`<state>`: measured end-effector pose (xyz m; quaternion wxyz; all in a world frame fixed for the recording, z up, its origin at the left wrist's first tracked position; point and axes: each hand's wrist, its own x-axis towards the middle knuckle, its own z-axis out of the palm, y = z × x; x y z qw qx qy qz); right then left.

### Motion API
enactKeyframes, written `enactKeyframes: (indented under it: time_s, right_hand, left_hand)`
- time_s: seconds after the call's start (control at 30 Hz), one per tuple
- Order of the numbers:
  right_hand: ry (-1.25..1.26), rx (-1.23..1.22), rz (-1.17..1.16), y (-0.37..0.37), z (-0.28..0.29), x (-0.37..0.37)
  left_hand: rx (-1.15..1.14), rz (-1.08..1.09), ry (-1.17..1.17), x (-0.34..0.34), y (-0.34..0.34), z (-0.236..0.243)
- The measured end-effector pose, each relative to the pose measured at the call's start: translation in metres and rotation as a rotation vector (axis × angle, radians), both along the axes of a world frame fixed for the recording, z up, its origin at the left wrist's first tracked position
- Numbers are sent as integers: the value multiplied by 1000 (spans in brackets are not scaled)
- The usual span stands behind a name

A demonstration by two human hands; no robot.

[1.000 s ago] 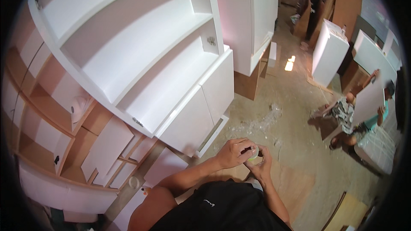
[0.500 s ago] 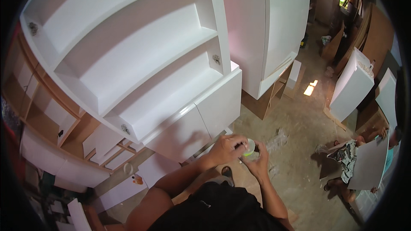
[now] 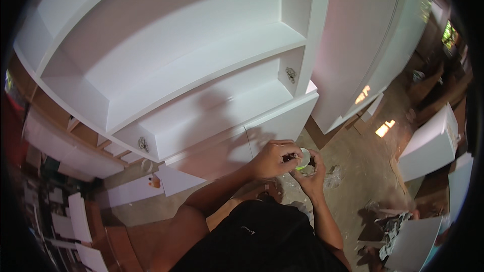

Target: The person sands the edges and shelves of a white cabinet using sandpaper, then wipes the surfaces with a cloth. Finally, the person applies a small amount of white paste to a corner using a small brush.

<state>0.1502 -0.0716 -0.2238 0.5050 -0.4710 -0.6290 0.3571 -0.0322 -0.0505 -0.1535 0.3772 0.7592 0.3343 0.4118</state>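
Note:
In front of my body, my right hand [image 3: 311, 177] is wrapped round a small round container [image 3: 304, 157], pale at the top with a yellow-green lower part. My left hand [image 3: 276, 159] is beside it, fingers curled and pinched together against its near rim. Whatever the left fingertips may hold is too small to make out. Just beyond my hands stands a white cabinet [image 3: 196, 78] with open shelves above and two closed doors [image 3: 280, 130] below. Hinges [image 3: 291, 75] show on its inner sides.
A tall white cabinet [image 3: 353, 45] stands to the right. White panels [image 3: 181, 180] and an orange-handled item [image 3: 154, 182] lie at left on the floor. Plastic scraps [image 3: 333, 177] lie past my right hand. At lower right a person partly shows behind a pale board [image 3: 414, 244].
My view has turned left and closer to the white cabinet, so its shelves fill more of the picture. Both hands stay together at the small container.

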Motion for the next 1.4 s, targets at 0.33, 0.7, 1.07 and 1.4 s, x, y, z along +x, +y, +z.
enactKeyframes:
  time_s: [0.33, 0.7, 1.07, 1.4]
  right_hand:
    - [-6, 1, 318, 74, 25, -10]
    - [51, 41, 495, 92, 36, 6]
    - [90, 130, 504, 92, 34, 7]
    - [-22, 127, 397, 94, 44, 6]
  left_hand:
    - [106, 509, -3, -9, 9, 19]
    - [76, 789, -36, 15, -18, 15]
    - [132, 777, -72, 16, -33, 15]
    - [202, 794, 76, -5, -35, 25]
